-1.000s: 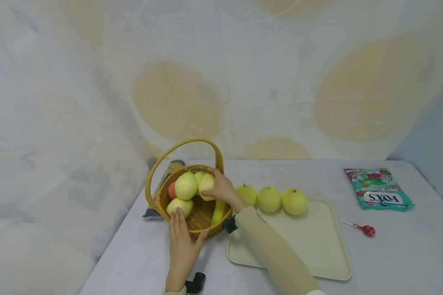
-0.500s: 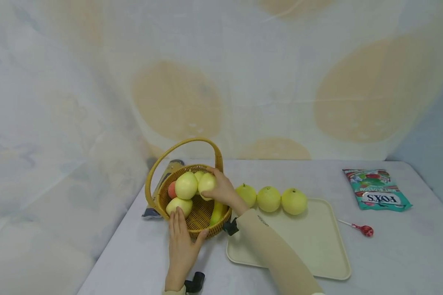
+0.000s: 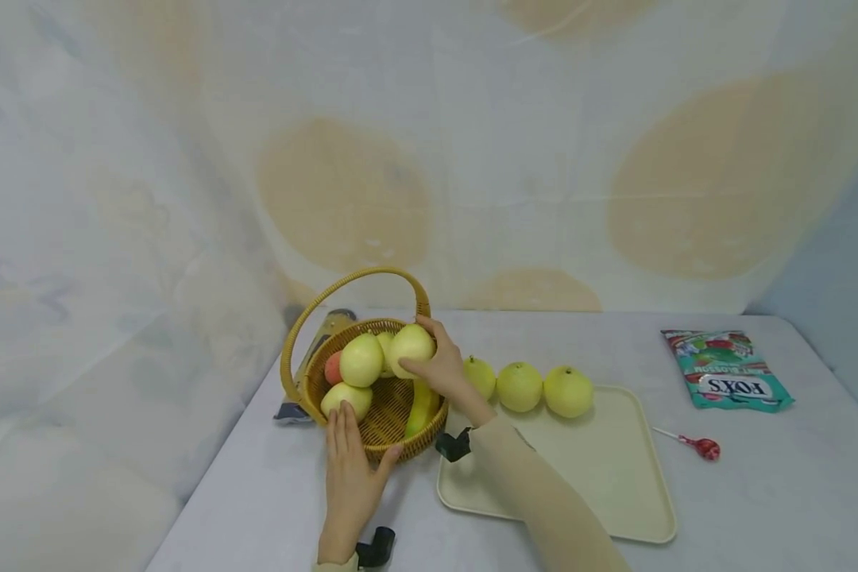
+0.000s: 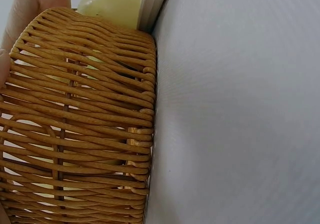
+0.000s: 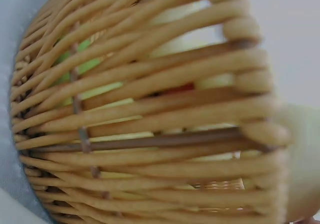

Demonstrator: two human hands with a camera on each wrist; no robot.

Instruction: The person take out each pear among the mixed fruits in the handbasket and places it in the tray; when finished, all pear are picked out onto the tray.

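My right hand (image 3: 449, 372) grips a pale yellow-green pear (image 3: 409, 343) at the right rim of a wicker basket (image 3: 384, 425). The basket has a tall arched handle (image 3: 350, 278). My left hand (image 3: 352, 477) rests at the basket's near-left rim, thumb spread, straight fingers against another pear (image 3: 347, 400). Further inside lie more pears (image 3: 361, 359), a reddish fruit (image 3: 333, 369) and a banana (image 3: 422, 409). Close-up woven walls (image 4: 80, 129) fill much of the left wrist view; in the right wrist view the wicker side (image 5: 150, 114) hides most of the fruit.
A cream tray (image 3: 615, 492) stands right of the basket, with three pears (image 3: 519, 387) in a row along its far side. Further right are a red lollipop (image 3: 706, 449) and a teal FOX'S candy bag (image 3: 729, 372). Behind the basket lies a brown-and-dark packet (image 3: 291, 414).
My right hand has raised the pear it holds and shifted it to the right, toward the basket's rim. My left hand has stayed in place on the basket.
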